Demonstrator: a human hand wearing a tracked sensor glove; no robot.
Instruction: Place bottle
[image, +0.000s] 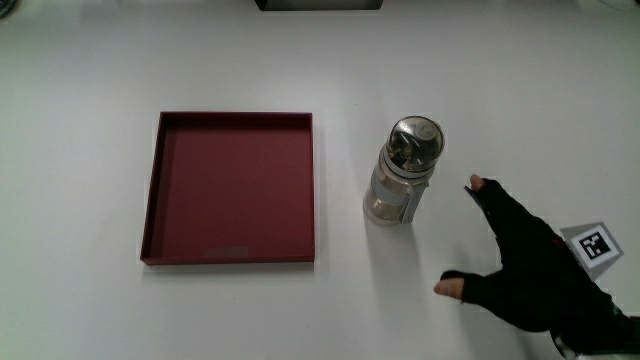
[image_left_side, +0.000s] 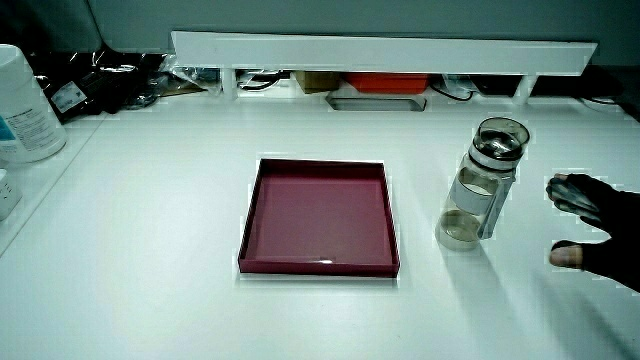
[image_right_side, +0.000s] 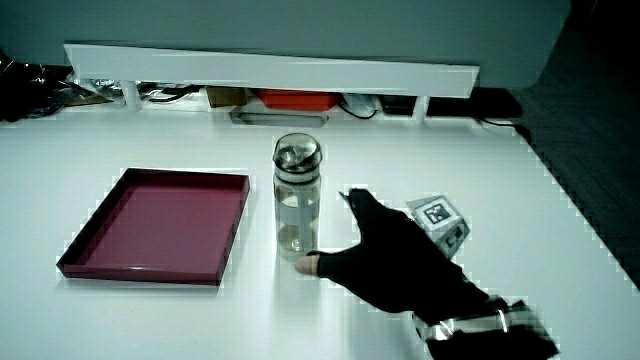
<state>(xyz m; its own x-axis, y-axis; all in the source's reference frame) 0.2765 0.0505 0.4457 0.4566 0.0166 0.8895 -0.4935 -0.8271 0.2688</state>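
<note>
With the hand (image: 525, 270) spread wide and empty beside the upright bottle (image: 403, 170), a careless approach could topple it short of the red tray (image: 150, 200).

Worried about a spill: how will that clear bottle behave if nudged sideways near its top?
The bottle stands tall on a narrow base, so a high push would probably tip it. It looks nearly empty, likely light. Its smooth clear wall may slip in the hand, whose fingers are spread beside it.
</note>
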